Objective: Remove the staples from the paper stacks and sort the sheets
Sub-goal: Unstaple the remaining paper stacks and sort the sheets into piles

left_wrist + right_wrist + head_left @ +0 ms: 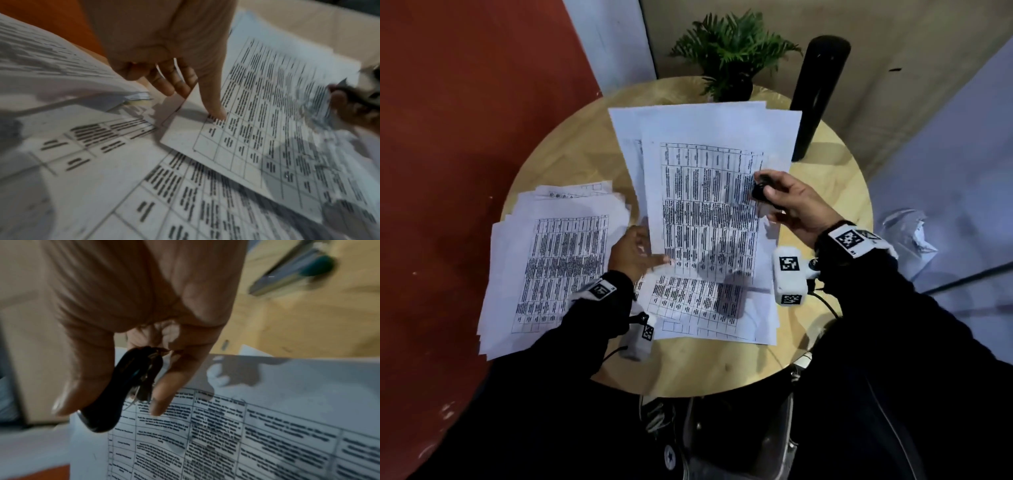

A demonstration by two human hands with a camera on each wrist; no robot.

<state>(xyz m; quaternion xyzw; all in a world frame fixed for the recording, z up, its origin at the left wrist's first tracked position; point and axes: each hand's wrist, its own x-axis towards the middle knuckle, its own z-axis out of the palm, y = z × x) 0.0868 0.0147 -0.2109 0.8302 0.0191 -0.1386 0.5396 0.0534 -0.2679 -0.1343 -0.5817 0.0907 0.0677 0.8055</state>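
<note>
A printed sheet [709, 205] with a ruled table is lifted above the round wooden counter [571, 147], tilted, over more sheets lying flat near the counter's middle [705, 308]. Its print is too blurred to read in every view. The left hand [631, 251] holds the sheet's lower left corner: the left wrist view shows the thumb [213, 104] pressed on the printed face with the other fingers going under the edge. The right hand [794, 205] is at the sheet's right edge with its grip curled round a small black staple remover [760, 192]; the right wrist view shows the tool pinched between thumb and fingers, a fingertip [158, 404] touching the paper, and thin metal prongs at the tool's lower end. Whether a staple sits in them cannot be told.

A looser pile of like sheets [548, 260] lies at the counter's left, overhanging its rim; the left wrist view shows only its curled near edge. White wrist units with black-and-white square code markers [789, 263] ride on both black sleeves. At the counter's far edge stand a green potted plant [729, 48] and a black cylinder [816, 92]. A star-logo shoe [671, 457] shows below the counter. Crumpled white material [907, 229] lies at the right, hard to make out.
</note>
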